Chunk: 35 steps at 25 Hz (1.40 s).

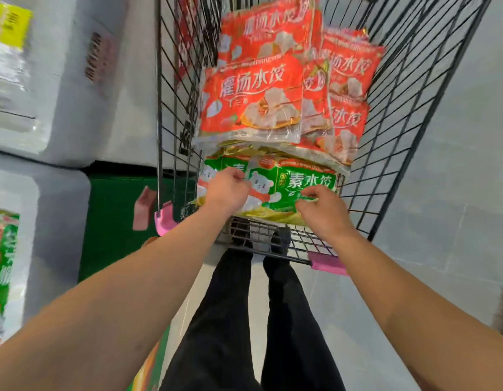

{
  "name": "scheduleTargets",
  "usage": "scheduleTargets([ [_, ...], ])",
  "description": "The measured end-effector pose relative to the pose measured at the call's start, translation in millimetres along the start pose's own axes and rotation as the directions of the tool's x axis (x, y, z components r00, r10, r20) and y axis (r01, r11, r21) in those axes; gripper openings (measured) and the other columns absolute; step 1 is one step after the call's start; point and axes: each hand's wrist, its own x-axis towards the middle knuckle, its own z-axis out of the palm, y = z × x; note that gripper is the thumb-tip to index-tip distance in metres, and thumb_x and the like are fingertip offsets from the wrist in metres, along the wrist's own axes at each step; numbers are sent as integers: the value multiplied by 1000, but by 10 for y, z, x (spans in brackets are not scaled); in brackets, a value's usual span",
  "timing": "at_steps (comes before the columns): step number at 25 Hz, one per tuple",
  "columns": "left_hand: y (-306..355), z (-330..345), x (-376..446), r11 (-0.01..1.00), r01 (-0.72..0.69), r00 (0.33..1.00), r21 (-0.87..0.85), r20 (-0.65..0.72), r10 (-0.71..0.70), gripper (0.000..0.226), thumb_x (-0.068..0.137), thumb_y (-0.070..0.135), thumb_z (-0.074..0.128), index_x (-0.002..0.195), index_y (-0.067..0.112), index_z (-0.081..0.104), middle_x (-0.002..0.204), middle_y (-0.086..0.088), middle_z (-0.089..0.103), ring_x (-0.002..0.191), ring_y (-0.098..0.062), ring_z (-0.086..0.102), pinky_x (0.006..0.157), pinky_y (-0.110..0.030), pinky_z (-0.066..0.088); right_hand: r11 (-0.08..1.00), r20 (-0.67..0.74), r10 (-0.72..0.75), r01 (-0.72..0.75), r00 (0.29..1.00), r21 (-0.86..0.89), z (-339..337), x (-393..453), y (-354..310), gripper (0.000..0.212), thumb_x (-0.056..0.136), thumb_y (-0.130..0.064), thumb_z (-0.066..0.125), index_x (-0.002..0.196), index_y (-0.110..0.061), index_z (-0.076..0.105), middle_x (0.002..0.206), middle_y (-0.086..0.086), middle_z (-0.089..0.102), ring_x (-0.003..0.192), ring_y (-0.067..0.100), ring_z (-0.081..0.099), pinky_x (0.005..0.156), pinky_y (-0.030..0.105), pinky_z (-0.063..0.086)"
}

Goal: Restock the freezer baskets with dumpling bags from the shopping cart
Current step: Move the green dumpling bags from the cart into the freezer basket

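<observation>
A black wire shopping cart [408, 114] stands in front of me, filled with dumpling bags. Several red bags [253, 100] are stacked at the far side. Green dumpling bags lie at the near end, the top green bag [298, 184] facing up. My left hand [226, 190] grips the left edge of that top green bag with curled fingers. My right hand [320, 206] pinches its lower right edge. Both arms reach over the cart's near rim.
White foam boxes [75, 88] stand on the left, with a green carton [112, 221] below them. Pink handle caps [328, 263] sit on the cart's near corners. My legs in black trousers [244, 320] stand on the grey tiled floor [456, 193].
</observation>
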Motion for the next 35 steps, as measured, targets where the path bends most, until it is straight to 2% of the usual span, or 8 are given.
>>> scheduleTargets([
  [6, -170, 353, 565, 995, 88, 994, 36, 55, -90, 46, 90, 28, 61, 130, 8, 50, 114, -12, 61, 99, -29, 58, 84, -33, 49, 993, -155, 31, -13, 987, 116, 210, 407, 103, 31, 92, -25, 55, 121, -16, 60, 127, 2, 56, 106, 16, 56, 87, 25, 39],
  [9, -226, 439, 653, 997, 82, 996, -3, 36, -82, 14, 90, 25, 61, 93, 12, 57, 92, -9, 56, 86, -26, 55, 73, -30, 44, 986, -184, 41, -10, 982, 167, 194, 436, 195, 26, 93, -25, 55, 118, -19, 61, 122, -1, 56, 87, 6, 55, 79, 23, 38],
  [11, -254, 417, 646, 999, 33, 999, 41, 15, -34, 23, 91, 21, 60, 74, 14, 46, 77, -5, 52, 76, -24, 50, 64, -27, 38, 987, -205, 48, -15, 978, 161, 149, 424, 254, 25, 92, -24, 56, 116, -20, 61, 121, -1, 56, 84, 0, 53, 76, 19, 37],
  [18, -494, -18, 438, 984, 26, 965, 176, -260, 21, 9, 92, 10, 54, 84, 6, 51, 69, -1, 46, 65, -22, 45, 53, -28, 29, 967, -142, 211, -185, 967, 174, 184, 563, 355, 48, 90, -26, 54, 136, -14, 48, 138, 5, 49, 125, 23, 49, 98, 31, 39],
  [24, -479, 68, 667, 960, 268, 944, 77, -218, -246, 25, 94, 13, 54, 118, 6, 60, 118, -15, 62, 109, -34, 58, 77, -31, 42, 673, 102, 479, -440, 872, 595, 423, 783, 471, 18, 83, -29, 51, 93, -20, 64, 109, 10, 69, 97, 28, 66, 89, 47, 55],
  [27, -538, 118, 785, 950, 309, 923, -42, -228, -310, 32, 93, 9, 54, 124, 9, 61, 127, -13, 61, 116, -33, 57, 94, -34, 45, 487, 108, 564, -436, 818, 757, 417, 789, 459, 13, 95, -21, 53, 84, -19, 58, 88, 6, 68, 78, 21, 66, 77, 40, 59],
  [31, -590, 102, 811, 852, 333, 904, -404, -119, -410, 23, 87, 19, 66, 109, 14, 67, 120, -11, 66, 108, -31, 62, 98, -42, 50, 553, 11, 520, -346, 854, 758, 424, 688, 508, 9, 90, -16, 62, 87, -17, 70, 92, 6, 72, 76, 19, 67, 69, 33, 58],
  [35, -555, -23, 678, 825, 343, 924, -449, 3, -383, 8, 83, 25, 67, 85, 18, 63, 109, -11, 70, 100, -30, 66, 93, -46, 54, 695, -177, 442, -211, 879, 687, 355, 407, 343, 20, 94, -18, 57, 76, -19, 67, 88, 3, 72, 85, 22, 68, 78, 39, 57],
])
